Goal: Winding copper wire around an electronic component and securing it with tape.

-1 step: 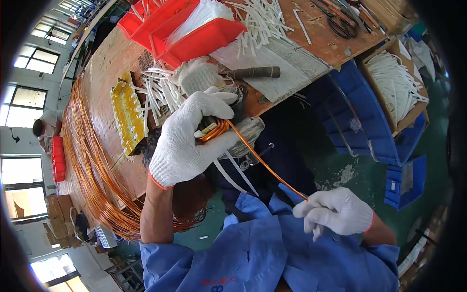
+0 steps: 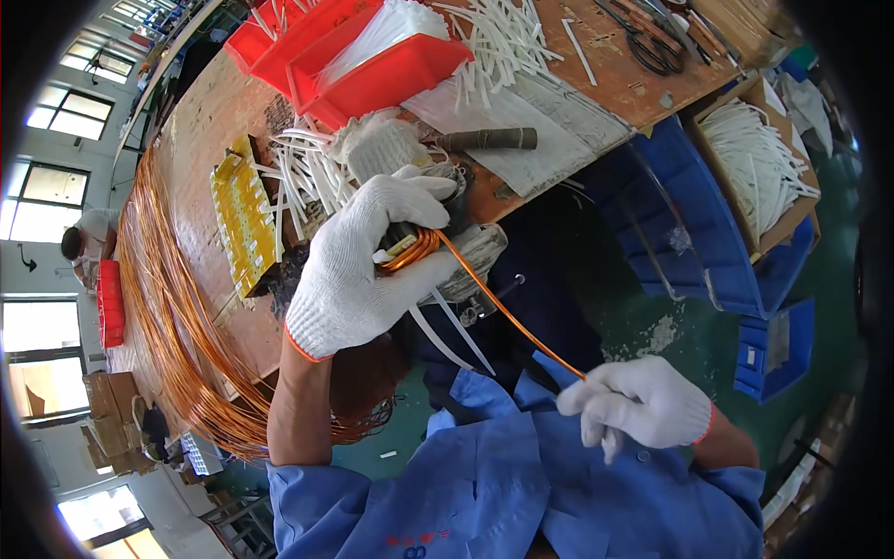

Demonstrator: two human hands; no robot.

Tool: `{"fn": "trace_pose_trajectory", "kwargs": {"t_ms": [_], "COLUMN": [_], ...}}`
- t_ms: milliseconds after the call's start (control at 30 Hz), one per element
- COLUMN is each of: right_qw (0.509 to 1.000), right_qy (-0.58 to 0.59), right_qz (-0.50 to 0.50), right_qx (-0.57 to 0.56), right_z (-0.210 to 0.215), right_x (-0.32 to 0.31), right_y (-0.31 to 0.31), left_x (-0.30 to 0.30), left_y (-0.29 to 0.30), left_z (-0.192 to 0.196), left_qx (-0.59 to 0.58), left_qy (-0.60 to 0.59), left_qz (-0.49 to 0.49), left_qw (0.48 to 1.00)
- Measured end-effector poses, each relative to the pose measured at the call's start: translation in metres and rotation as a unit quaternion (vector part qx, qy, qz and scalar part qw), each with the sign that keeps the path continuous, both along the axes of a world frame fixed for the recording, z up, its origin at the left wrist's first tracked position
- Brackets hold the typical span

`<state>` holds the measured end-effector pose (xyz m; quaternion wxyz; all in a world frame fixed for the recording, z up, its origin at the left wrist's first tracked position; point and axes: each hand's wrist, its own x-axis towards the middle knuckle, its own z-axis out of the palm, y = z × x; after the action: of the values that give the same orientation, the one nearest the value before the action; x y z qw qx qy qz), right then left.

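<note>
In a white knitted glove, my left hand [image 2: 349, 261] is closed around a small wound coil of copper-coloured wire [image 2: 421, 250] at the bench edge. A pale piece shows inside the turns; the rest of what the coil sits on is hidden by my fingers. White strips [image 2: 461, 334] hang below that hand. From the coil, a taut strand of copper wire [image 2: 507, 315] slants down to the right. My gloved right hand [image 2: 644, 402] pinches its far end, in front of my blue clothing. Near my left fingers lie a greyish cloth bundle [image 2: 380, 147] and a dark tube [image 2: 489, 139].
Long copper wires [image 2: 177, 317] droop over the bench's left side, by a yellow tray [image 2: 244, 224]. Red bins [image 2: 391, 79] and loose white strips [image 2: 498, 42] occupy the back. Scissors [image 2: 656, 54] lie far right. A carton [image 2: 810, 177] of white tubes rests on a blue bin [image 2: 680, 233].
My right hand has shifted very slightly left with the wire end. My left hand keeps its place on the coil.
</note>
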<state>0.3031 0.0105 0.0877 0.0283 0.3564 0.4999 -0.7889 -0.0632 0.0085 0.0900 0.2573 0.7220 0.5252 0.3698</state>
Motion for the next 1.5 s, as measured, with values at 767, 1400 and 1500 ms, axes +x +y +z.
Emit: {"fn": "trace_pose_trajectory", "kwargs": {"t_ms": [767,1400,1500], "right_qw": [0.999,0.954,0.901], "right_qy": [0.051,0.076,0.102], "right_qz": [0.013,0.092,0.126], "right_qx": [-0.014,0.275,0.403], "right_z": [0.001,0.002,-0.023], "right_x": [0.014,-0.022,-0.042], "right_y": [0.001,-0.036,-0.049], "left_x": [0.03,0.127,0.105], "left_y": [-0.05,-0.065,-0.071], "left_z": [0.015,-0.003,-0.005], "left_qx": [0.26,-0.2,-0.245], "left_qy": [0.187,-0.804,-0.762], "left_qz": [0.183,0.1,0.104], "left_qw": [0.93,0.551,0.591]}}
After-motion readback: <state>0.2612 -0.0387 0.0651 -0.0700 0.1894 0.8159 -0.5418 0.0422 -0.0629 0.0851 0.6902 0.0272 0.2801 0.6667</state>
